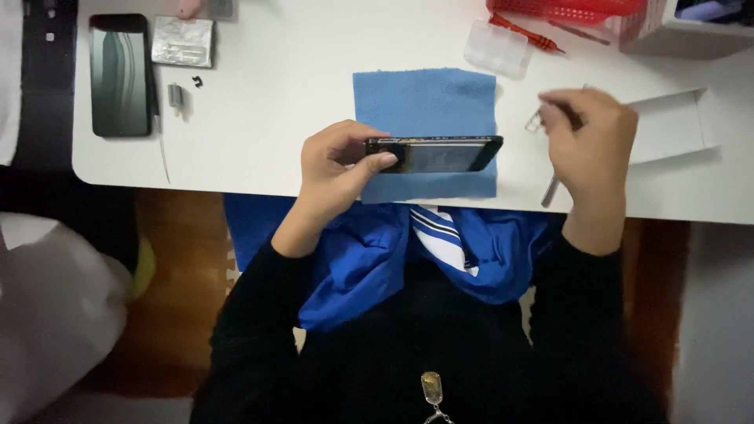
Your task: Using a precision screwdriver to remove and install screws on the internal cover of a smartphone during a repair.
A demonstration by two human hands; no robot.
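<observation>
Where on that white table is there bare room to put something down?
Bare table lies between the blue cloth and the small parts beside the dark phone. The far right corner is crowded: red basket, clear case, red screwdriver, open white box.

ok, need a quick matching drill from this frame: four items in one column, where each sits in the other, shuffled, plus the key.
Items:
1. dark phone body with exposed edge
2. thin grey metal tweezers
3. blue square cleaning cloth
4. red-handled slim screwdriver

Places:
A. on the white table at the far edge, beside a clear plastic box
B. held in the right hand
C. held edge-up in the left hand
D. flat on the table under the phone body

Pairs: 1-C, 2-B, 3-D, 4-A
</observation>
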